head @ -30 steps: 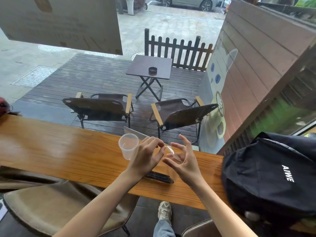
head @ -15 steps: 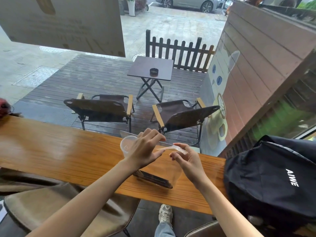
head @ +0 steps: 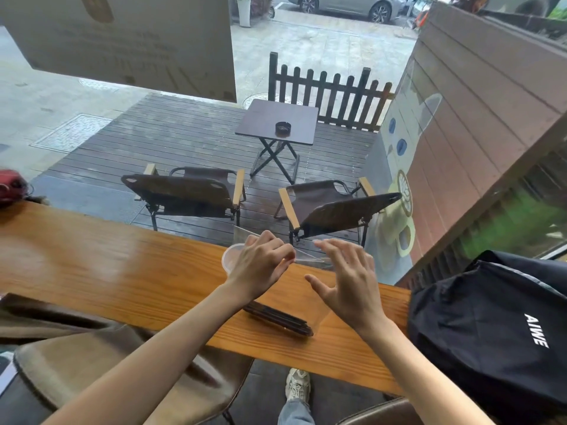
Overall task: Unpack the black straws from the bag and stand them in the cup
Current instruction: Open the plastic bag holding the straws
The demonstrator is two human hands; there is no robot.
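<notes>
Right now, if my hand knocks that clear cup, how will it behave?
The cup looks thin, clear and empty, so probably very light and easily tipped or slid on the glossy counter. Your left hand hides its right side, so a bump seems likely.

The counter lies bare wood from nine to eleven o'clock of the cup. At three o'clock a black backpack blocks the counter's end. Both hands, left hand and right hand, crowd the cup's mouth, with the clear bag between them. The straws lie across the near edge at six o'clock.
</notes>
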